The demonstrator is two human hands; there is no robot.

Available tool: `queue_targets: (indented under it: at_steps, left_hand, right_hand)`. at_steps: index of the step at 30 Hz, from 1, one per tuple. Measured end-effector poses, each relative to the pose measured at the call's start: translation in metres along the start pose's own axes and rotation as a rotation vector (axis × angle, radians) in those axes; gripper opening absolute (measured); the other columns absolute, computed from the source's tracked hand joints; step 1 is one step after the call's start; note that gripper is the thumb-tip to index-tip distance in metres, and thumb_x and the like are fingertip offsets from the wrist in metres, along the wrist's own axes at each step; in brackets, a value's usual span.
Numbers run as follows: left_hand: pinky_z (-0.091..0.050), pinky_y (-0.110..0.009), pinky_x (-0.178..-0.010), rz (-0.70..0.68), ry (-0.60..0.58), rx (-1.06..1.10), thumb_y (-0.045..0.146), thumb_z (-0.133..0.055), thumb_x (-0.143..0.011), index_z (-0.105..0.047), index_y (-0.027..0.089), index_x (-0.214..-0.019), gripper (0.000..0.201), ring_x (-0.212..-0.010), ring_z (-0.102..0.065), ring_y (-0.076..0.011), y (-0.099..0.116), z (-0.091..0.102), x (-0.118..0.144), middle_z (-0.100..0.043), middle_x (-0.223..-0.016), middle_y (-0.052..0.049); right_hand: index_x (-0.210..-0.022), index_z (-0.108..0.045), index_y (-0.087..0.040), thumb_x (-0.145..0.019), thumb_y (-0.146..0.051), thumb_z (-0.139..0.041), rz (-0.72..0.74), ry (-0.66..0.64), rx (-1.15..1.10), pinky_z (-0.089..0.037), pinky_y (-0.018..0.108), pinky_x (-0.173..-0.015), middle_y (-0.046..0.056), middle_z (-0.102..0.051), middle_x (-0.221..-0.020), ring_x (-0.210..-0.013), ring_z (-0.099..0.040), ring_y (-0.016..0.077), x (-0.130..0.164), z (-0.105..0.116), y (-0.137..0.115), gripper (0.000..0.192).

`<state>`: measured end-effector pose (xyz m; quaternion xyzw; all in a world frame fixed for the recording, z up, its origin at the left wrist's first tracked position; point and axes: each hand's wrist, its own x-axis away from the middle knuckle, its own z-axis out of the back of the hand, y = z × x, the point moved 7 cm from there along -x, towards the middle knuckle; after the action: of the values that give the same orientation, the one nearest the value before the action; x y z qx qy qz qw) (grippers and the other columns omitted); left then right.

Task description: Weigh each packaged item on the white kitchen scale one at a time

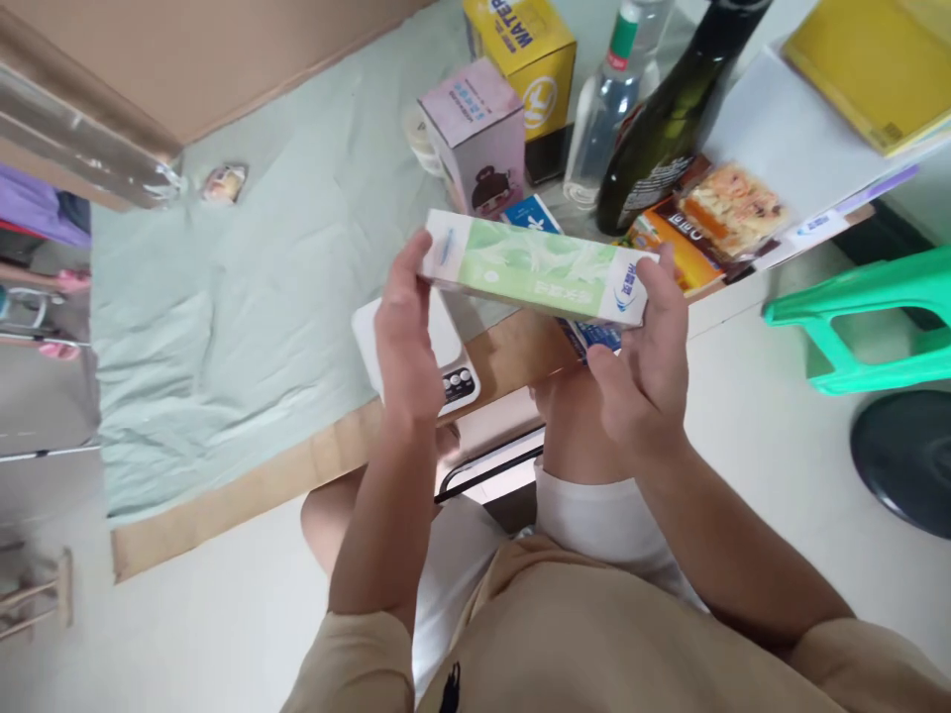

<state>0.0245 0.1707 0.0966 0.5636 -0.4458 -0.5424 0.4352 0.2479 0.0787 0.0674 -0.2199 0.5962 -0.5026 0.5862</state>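
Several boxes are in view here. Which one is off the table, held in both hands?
The long green-and-white box, held at its ends between the left hand and right hand. The pink box and yellow box stand upright on the table, untouched.

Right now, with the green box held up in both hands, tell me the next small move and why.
Probably lower the green box onto the bare cloth to the left. The left hand and right hand grip its two ends above the table edge, and bottles and cartons crowd the space behind, while the left side looks open.
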Motion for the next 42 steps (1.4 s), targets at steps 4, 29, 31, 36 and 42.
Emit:
queue_targets:
  at_steps: [4, 29, 31, 36, 42]
  left_hand:
    - [-0.047, -0.052, -0.132, -0.061, 0.154, -0.121, 0.087, -0.051, -0.093, -0.073, 0.036, -0.133, 0.068, -0.151, -0.059, -0.0301, 0.033, 0.075, 0.022, -0.071, -0.149, 0.0]
    - [-0.049, -0.04, -0.073, 0.157, 0.602, -0.168, 0.067, -0.05, -0.102, -0.059, 0.029, -0.107, 0.039, -0.081, -0.066, -0.0186, -0.059, 0.189, 0.07, -0.066, -0.088, -0.003]
    - [-0.037, -0.038, -0.063, 0.103, 0.651, -0.182, 0.054, -0.038, -0.112, -0.055, 0.028, -0.103, 0.033, -0.059, -0.051, -0.013, -0.052, 0.192, 0.073, -0.052, -0.067, 0.003]
    - [-0.03, -0.038, -0.058, -0.085, 0.704, -0.195, 0.024, -0.052, -0.107, -0.056, 0.027, -0.099, 0.009, -0.057, -0.04, -0.008, -0.037, 0.195, 0.073, -0.053, -0.083, 0.002]
    - [-0.028, -0.038, -0.06, -0.097, 0.652, -0.242, 0.033, -0.057, -0.101, -0.042, 0.024, -0.068, 0.037, -0.055, -0.038, -0.012, -0.04, 0.191, 0.069, -0.039, -0.06, 0.0]
  right_hand:
    - [-0.167, -0.027, -0.036, -0.106, -0.046, -0.045, 0.079, -0.105, 0.038, -0.019, 0.06, -0.147, 0.005, -0.025, -0.183, -0.177, -0.019, 0.0241, -0.023, -0.063, -0.028, 0.064]
    - [-0.123, -0.045, -0.025, -0.094, -0.065, -0.023, -0.19, 0.051, -0.014, -0.056, 0.041, -0.086, 0.013, -0.063, -0.121, -0.108, -0.071, 0.0224, -0.049, -0.115, 0.075, 0.053]
    - [-0.118, -0.042, -0.025, -0.094, -0.064, -0.021, -0.189, 0.097, -0.014, -0.052, 0.036, -0.077, 0.01, -0.058, -0.109, -0.097, -0.068, 0.0202, -0.049, -0.112, 0.079, 0.05]
    - [-0.111, -0.041, -0.025, -0.092, -0.061, -0.026, -0.19, 0.124, -0.055, -0.046, 0.034, -0.072, 0.007, -0.053, -0.099, -0.085, -0.062, 0.0179, -0.045, -0.107, 0.076, 0.043]
    - [-0.106, -0.042, -0.025, -0.092, -0.058, -0.03, -0.199, 0.145, -0.136, -0.046, 0.034, -0.07, 0.005, -0.052, -0.093, -0.079, -0.058, 0.0172, -0.048, -0.11, 0.073, 0.038]
